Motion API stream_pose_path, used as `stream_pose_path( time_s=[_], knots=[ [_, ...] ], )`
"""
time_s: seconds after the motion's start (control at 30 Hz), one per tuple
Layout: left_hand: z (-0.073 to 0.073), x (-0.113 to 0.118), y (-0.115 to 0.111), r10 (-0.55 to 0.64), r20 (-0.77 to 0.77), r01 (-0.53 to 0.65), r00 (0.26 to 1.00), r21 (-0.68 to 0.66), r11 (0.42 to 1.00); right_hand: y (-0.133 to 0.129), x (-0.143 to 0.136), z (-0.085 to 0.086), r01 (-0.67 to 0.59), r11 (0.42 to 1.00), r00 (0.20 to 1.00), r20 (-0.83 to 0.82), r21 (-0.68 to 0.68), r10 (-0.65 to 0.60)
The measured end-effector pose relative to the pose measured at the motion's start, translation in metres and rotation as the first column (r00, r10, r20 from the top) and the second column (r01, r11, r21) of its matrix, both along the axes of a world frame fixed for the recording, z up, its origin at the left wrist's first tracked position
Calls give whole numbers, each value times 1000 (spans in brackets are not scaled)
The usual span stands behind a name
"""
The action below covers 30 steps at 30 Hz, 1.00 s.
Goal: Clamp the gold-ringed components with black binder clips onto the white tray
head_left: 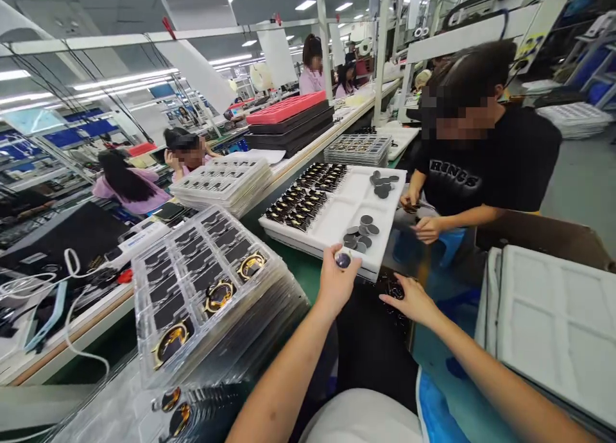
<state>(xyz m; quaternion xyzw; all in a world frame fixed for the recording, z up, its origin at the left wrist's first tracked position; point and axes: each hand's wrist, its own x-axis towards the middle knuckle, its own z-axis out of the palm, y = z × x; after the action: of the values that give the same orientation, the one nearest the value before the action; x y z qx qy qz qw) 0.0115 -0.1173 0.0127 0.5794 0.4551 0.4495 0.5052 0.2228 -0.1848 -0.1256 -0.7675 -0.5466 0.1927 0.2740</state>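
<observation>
My left hand (pixel 335 282) pinches a small round watch-like disc (pixel 343 260) with a dark face and pale rim, held near the front edge of a white tray (pixel 332 221). In that tray lie grey discs (pixel 362 232) and rows of black-and-gold pieces (pixel 305 199). Lower to the right, my right hand (pixel 412 300) has thumb and fingers spread over dark, shiny small pieces (pixel 393 289); whether it touches one is unclear. To the left, a stack of clear trays (pixel 216 295) carries gold-rimmed watch parts (pixel 220 296) in its top tray.
A co-worker in a black shirt (pixel 486 154) sits at the right, handling small pieces. White trays (pixel 558 327) are stacked at my right. Further off stand a red-topped stack of black trays (pixel 289 119) and a stack of clear trays (pixel 224 180). Cables (pixel 72 327) lie on the left bench.
</observation>
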Motion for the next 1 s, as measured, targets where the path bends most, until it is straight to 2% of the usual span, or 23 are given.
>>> stream_pose_path(
  time_s=[0.07,0.1,0.2,0.3,0.37,0.43,0.5,0.6,0.67,0.73,0.77,0.83,0.87,0.9,0.97,1.0],
  knots=[
    [10,20,22,-27,-223,61,974,146,987,6,1,-8,68,994,994,82,82,-74],
    [13,30,33,-47,-316,118,948,209,971,6,-4,-11,60,991,995,76,118,-69],
    [18,54,57,-113,-494,297,862,310,903,-6,-34,-18,-93,979,991,-75,180,108],
    [17,65,67,-146,-547,371,824,328,869,-31,-71,-30,-260,944,935,-192,201,299],
    [17,66,65,-122,-562,377,818,363,852,-47,-91,-39,-324,930,909,-214,172,357],
    [21,60,56,-76,-531,342,844,423,839,-58,-102,-45,-378,915,898,-184,138,399],
    [34,45,38,-59,-430,274,901,458,846,-65,-106,-48,-426,897,888,-136,116,439],
    [69,3,-7,-131,-252,231,959,425,875,-65,-103,-50,-474,874,866,-125,106,485],
    [99,-37,-43,-159,-216,232,964,376,897,-61,-100,-52,-492,864,853,-137,109,503],
    [128,-85,-72,-66,-202,120,977,270,955,-59,-100,-54,-511,852,842,-134,110,522],
    [140,-110,-81,50,-228,20,972,296,955,-58,-100,-55,-519,848,838,-128,107,530],
    [158,-164,-85,312,-340,-141,887,443,885,-57,-103,-56,-532,841,834,-110,95,540],
    [163,-190,-81,444,-378,-216,813,511,832,-57,-104,-56,-538,839,833,-99,86,544],
    [167,-214,-74,527,-426,-262,736,538,801,-57,-106,-56,-544,835,831,-88,77,549],
    [168,-255,-56,611,-506,-328,609,541,774,-56,-110,-55,-562,826,823,-65,54,564],
    [166,-270,-48,603,-560,-335,568,512,791,-55,-112,-55,-572,819,817,-57,41,574]
  ],
)
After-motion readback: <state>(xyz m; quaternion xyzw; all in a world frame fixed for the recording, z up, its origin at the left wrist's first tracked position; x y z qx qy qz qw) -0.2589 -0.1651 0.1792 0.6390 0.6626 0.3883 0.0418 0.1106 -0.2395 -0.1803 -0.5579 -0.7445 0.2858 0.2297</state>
